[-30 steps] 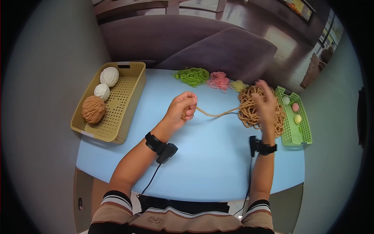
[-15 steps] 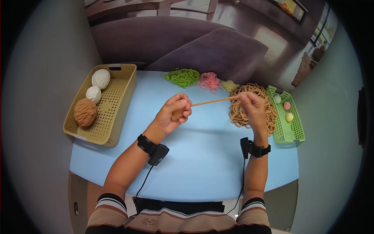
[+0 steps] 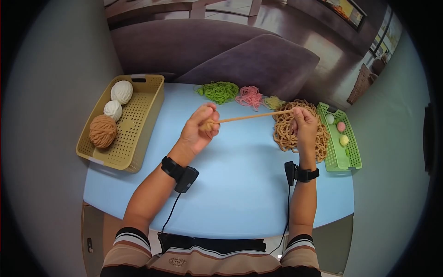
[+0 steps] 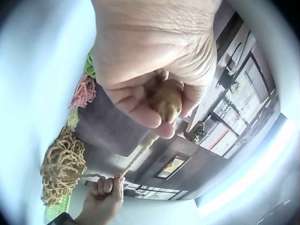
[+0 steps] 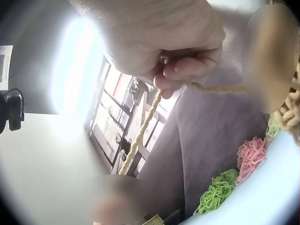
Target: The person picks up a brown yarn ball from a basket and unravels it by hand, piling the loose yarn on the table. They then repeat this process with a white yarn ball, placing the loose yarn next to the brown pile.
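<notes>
In the head view my left hand (image 3: 197,134) is raised over the middle of the table, its fingers curled round a small tan ball of yarn. The left wrist view shows that ball (image 4: 167,102) between thumb and fingers. A taut strand of tan yarn (image 3: 256,116) runs from it to my right hand (image 3: 306,134), which pinches the strand between thumb and fingers. Below and behind the right hand lies a loose heap of tan yarn (image 3: 284,131); the hand hides part of it. From the pinch the strand carries on toward that heap in the right wrist view.
A tan basket (image 3: 148,117) on the left holds two white yarn balls and a brown yarn ball (image 3: 103,131). Green yarn (image 3: 221,92), pink yarn (image 3: 249,97) and pale yellow yarn (image 3: 273,102) lie along the back. A green basket (image 3: 344,159) with small balls stands at right.
My right hand, earlier spread over the heap, has closed on the strand. The sagging strand has become taut. My left hand has turned, its fingers pointing further up, with the small ball now showing.
</notes>
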`<action>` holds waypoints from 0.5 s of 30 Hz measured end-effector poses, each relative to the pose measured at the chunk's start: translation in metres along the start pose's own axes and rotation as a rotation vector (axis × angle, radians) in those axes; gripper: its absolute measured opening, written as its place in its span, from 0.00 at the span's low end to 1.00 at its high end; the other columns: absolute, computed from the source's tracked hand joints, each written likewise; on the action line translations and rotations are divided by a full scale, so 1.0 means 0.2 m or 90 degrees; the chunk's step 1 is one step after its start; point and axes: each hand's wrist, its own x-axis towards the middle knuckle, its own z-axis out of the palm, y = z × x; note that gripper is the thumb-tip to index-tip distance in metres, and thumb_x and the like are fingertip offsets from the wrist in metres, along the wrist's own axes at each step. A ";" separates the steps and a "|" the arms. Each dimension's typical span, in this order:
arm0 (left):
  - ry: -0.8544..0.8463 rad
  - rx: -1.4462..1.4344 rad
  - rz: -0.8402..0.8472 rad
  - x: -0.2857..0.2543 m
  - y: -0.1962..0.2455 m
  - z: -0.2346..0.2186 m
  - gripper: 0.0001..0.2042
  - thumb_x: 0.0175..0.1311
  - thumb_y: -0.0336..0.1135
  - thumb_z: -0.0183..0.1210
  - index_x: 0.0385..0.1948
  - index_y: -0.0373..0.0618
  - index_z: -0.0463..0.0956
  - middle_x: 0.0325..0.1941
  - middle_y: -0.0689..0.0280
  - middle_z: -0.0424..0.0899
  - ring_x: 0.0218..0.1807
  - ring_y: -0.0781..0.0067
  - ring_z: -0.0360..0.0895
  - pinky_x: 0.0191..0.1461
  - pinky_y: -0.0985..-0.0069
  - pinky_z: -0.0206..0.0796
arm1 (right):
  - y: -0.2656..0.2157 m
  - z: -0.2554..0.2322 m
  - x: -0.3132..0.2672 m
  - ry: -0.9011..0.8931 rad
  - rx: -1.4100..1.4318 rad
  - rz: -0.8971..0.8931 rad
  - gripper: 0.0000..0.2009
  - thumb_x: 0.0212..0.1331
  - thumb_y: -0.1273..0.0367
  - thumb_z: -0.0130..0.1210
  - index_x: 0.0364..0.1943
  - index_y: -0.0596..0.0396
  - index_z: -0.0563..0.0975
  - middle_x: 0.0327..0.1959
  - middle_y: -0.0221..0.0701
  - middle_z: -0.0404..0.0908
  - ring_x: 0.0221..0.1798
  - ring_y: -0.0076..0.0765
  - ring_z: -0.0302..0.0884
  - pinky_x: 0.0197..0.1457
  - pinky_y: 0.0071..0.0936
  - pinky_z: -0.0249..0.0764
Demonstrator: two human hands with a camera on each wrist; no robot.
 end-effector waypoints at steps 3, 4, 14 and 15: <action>-0.009 -0.072 0.028 0.03 0.06 -0.05 0.10 0.69 0.39 0.62 0.45 0.53 0.73 0.35 0.72 0.75 0.27 0.81 0.72 0.25 0.86 0.63 | 0.04 -0.10 0.04 0.057 0.007 0.019 0.13 0.73 0.63 0.55 0.38 0.58 0.82 0.17 0.18 0.68 0.19 0.12 0.59 0.21 0.15 0.54; -0.049 -0.052 0.025 0.02 0.09 -0.05 0.10 0.68 0.39 0.62 0.45 0.54 0.73 0.35 0.72 0.74 0.26 0.82 0.71 0.25 0.87 0.63 | 0.06 -0.14 0.05 0.076 0.006 0.028 0.13 0.74 0.63 0.54 0.37 0.58 0.82 0.17 0.18 0.68 0.19 0.12 0.59 0.21 0.16 0.54; 0.066 0.261 -0.050 0.01 0.00 0.06 0.17 0.63 0.26 0.58 0.54 0.43 0.69 0.39 0.70 0.74 0.35 0.77 0.77 0.33 0.83 0.72 | 0.09 -0.10 0.05 0.052 -0.291 -0.200 0.25 0.62 0.71 0.60 0.64 0.60 0.73 0.57 0.38 0.80 0.42 0.30 0.78 0.44 0.26 0.76; 0.049 0.274 -0.056 0.00 0.00 0.09 0.17 0.63 0.25 0.57 0.54 0.42 0.69 0.39 0.70 0.74 0.35 0.77 0.77 0.34 0.82 0.73 | -0.02 0.07 -0.02 -0.039 -0.166 -0.071 0.29 0.60 0.72 0.61 0.68 0.59 0.70 0.65 0.40 0.77 0.46 0.33 0.78 0.48 0.29 0.77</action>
